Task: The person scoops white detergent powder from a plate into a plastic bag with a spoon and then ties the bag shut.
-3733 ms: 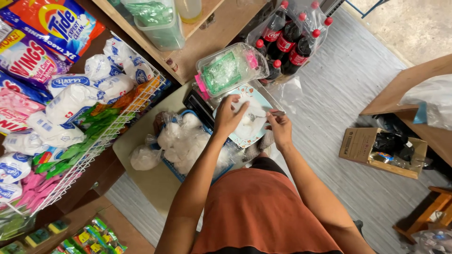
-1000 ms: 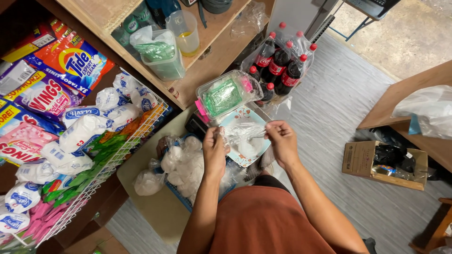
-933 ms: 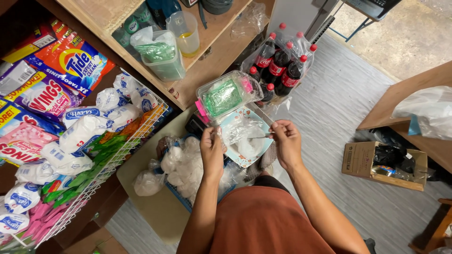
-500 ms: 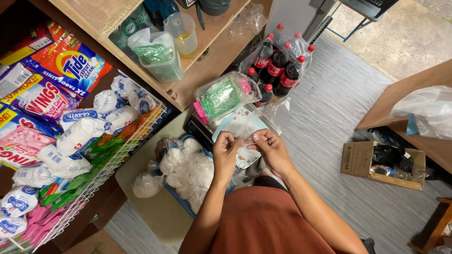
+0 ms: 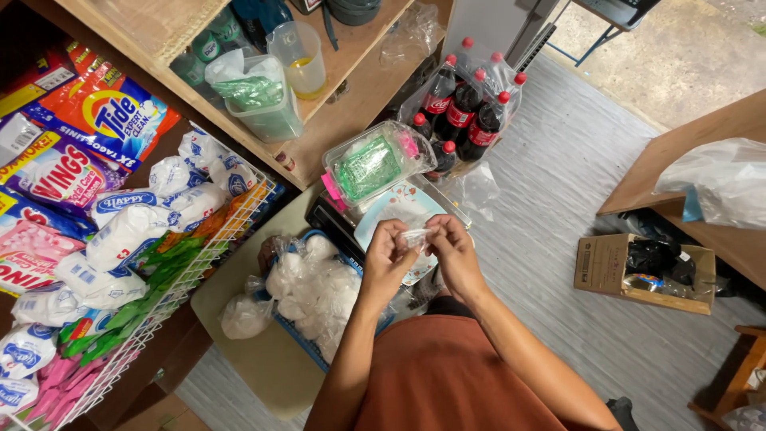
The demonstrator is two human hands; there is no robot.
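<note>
My left hand (image 5: pixel 388 254) and my right hand (image 5: pixel 452 248) meet over a round patterned plate (image 5: pixel 383 215) and pinch a small clear plastic bag (image 5: pixel 416 238) between their fingertips. The plate rests on a dark scale-like base (image 5: pixel 329 222). Left of my forearm a blue basket (image 5: pixel 297 342) holds several knotted clear bags of white powder (image 5: pixel 315 289). One more white bag (image 5: pixel 242 314) lies outside it on the beige tabletop (image 5: pixel 263 367). A clear box with green packets (image 5: pixel 371 164) stands just beyond the plate.
A wire rack (image 5: pixel 171 275) at left holds detergent packets and white sachets. A wooden shelf (image 5: pixel 335 96) carries a clear tub and a plastic jug (image 5: pixel 299 60). Wrapped dark soda bottles (image 5: pixel 463 108) stand on the floor behind. A cardboard box (image 5: pixel 642 271) sits at right.
My hands have come together from the plate's two sides and lifted a small clear bag between the fingertips. The utensil my right hand held over the plate is gone from view.
</note>
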